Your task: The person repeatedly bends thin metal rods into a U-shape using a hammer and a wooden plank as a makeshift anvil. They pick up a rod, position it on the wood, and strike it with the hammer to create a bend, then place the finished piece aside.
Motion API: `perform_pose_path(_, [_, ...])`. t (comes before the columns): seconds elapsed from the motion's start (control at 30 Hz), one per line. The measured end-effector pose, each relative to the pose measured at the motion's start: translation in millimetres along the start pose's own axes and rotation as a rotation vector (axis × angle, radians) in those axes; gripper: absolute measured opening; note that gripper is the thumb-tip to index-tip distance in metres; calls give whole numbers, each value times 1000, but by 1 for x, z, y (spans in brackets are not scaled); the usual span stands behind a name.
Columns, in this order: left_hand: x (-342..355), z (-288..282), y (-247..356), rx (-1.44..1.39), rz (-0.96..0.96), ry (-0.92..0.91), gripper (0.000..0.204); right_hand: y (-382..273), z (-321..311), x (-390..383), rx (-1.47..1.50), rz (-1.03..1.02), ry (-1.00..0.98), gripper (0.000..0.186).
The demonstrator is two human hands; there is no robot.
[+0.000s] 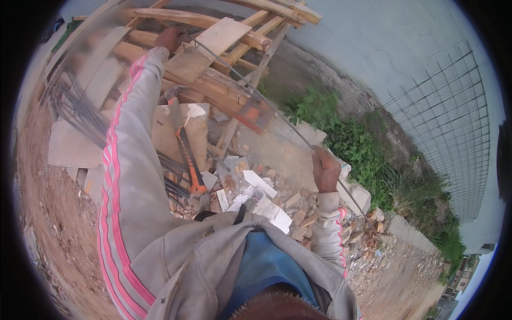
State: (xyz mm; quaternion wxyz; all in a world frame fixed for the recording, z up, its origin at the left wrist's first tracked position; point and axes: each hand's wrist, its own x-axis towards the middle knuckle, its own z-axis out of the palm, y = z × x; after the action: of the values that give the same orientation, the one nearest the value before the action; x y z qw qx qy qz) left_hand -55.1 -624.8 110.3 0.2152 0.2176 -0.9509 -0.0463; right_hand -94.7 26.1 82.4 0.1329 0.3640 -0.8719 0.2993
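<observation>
A long thin steel rod (256,92) slants from the upper left down to the lower right. At its far end my left hand (170,39) is closed on it, above a worn wooden board (226,36) with small metal pins (195,46) standing up beside the fingers. My right hand (325,169) is wrapped round the rod farther down, and the rod runs on past it toward the rubble. A claw hammer (184,144) with an orange and black handle lies below the bench, near my left forearm. A rusty orange-red plate (256,111) is on the timber bench.
Timber beams (176,17) make up the bench at the upper left. Several steel bars (80,109) lie in a bundle at left. Broken rubble (298,210) with white tile pieces (258,184) covers the ground. Green plants (357,154) and a wire mesh panel (448,117) line the pale wall (373,37).
</observation>
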Motion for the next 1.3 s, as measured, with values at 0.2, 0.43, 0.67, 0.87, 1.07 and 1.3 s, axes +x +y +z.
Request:
perform_pose_path(0.2, [-29, -65, -16, -183, 44, -148, 23, 15, -35, 40, 41, -78, -43, 16])
perform_pose_path(0.43, [-122, -124, -56, -252, -210, -175, 24, 29, -48, 68, 21, -171, -189, 22])
perform_pose_path(0.67, [-200, -179, -31, -485, -280, -176, 32, 23, -67, 69, -204, -312, 91, 15])
perform_pose_path(0.87, [-256, -176, 34, -280, -65, 54, 49, 33, -132, 91, -418, -469, 251, 19])
perform_pose_path(1.07, [-266, -155, 131, 18, -341, 247, 55, 56, -145, 73, -459, -448, 357, 13])
perform_pose_path(1.3, [-276, -89, 182, 134, -364, -368, 80, 65, -89, 0, -195, -137, 234, 11])
